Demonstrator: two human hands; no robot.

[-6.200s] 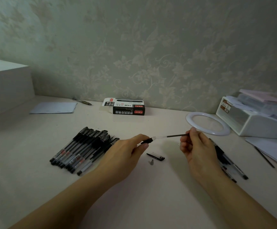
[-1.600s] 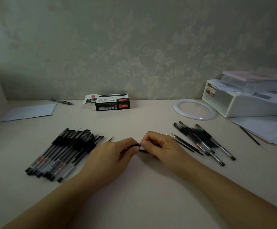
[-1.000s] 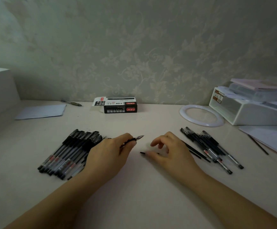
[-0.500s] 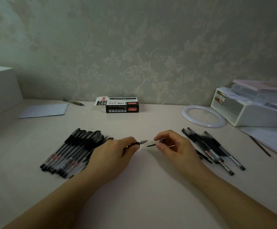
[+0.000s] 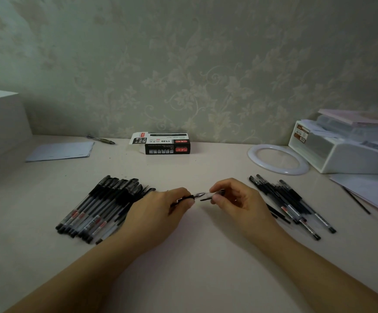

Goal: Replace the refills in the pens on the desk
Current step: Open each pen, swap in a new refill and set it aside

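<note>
Left of the left hand (image 5: 158, 213), a bundle of black pens (image 5: 102, 208) lay fanned on the desk (image 5: 194, 267), touching the wrist. That hand's fingers curled round a pen (image 5: 189, 197), its metal tip pointing right. The right hand (image 5: 235, 202) sat just beside it, thumb and forefinger pinching a small clear cap (image 5: 215, 193) close to the tip; whether cap and tip touched I could not tell. Right of that hand lay a second, looser heap of pens (image 5: 294, 204). Beyond both hands stood a black refill box (image 5: 165, 145).
</note>
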